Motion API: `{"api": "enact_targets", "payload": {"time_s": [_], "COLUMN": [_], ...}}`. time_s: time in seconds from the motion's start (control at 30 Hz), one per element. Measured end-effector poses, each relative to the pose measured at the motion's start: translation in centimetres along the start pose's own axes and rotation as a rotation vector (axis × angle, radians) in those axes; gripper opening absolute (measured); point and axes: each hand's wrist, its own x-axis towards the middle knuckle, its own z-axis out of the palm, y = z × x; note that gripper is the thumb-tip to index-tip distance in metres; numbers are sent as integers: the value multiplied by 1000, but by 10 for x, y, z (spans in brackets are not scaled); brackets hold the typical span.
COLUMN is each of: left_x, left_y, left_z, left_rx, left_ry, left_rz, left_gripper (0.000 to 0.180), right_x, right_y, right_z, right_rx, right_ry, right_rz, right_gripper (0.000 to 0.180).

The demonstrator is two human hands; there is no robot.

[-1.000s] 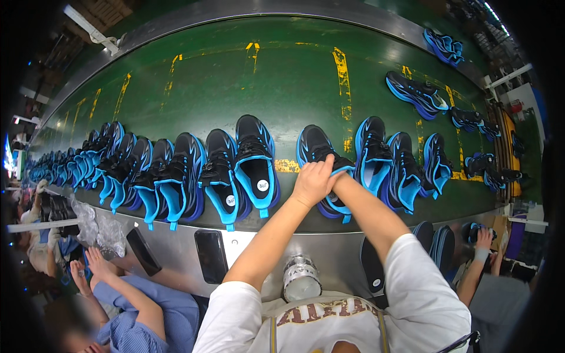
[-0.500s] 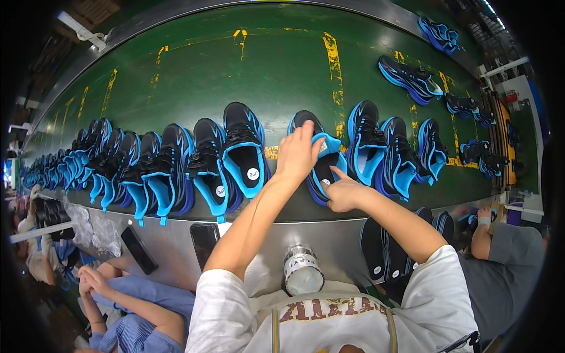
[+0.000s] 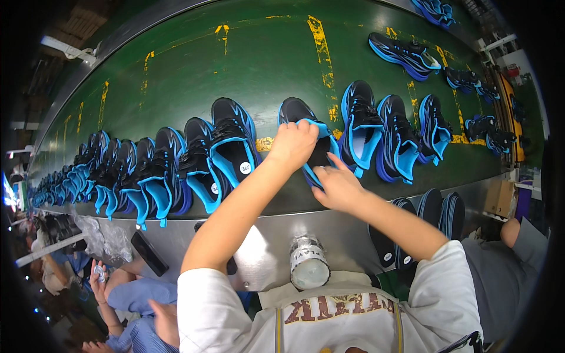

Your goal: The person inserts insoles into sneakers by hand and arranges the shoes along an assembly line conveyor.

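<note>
A black and blue sneaker (image 3: 296,109) lies on the green table with its toe pointing away from me. My left hand (image 3: 296,143) has its fingers curled over the tongue at the front of the shoe's opening. At the heel end, my right hand (image 3: 340,185) grips the near right side of the collar, its index finger by the opening. My hands cover much of the heel and laces. Close on the left sits a matching sneaker (image 3: 232,120) with a round white sticker on its insole; another sneaker (image 3: 360,106) stands just right.
A long row of similar shoes (image 3: 168,159) runs left along the green table (image 3: 194,70). More shoes (image 3: 406,56) lie far right. Along the near metal edge are a phone (image 3: 149,253), a clear-topped container (image 3: 310,265) and dark insoles (image 3: 382,241). People sit on both sides.
My left fingers have drawn back from the laces and curled over the tongue. My right hand stays at the collar. The view has tilted, and the left neighbour's hands have moved apart.
</note>
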Motion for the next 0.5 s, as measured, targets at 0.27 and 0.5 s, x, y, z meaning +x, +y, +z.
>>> {"api": "enact_targets", "payload": {"time_s": [0.27, 0.5], "left_x": [-42, -61], "left_y": [13, -5], "left_z": [-41, -32], "left_rx": [-49, -151], "left_ry": [55, 138], "left_rz": [221, -49], "left_gripper": [10, 26], "right_x": [-46, -29], "right_y": [-12, -22], "right_z": [82, 75], "right_rx": [393, 456], "right_ry": [1042, 1115], "right_rz": [-16, -107], "right_gripper": [25, 17]}}
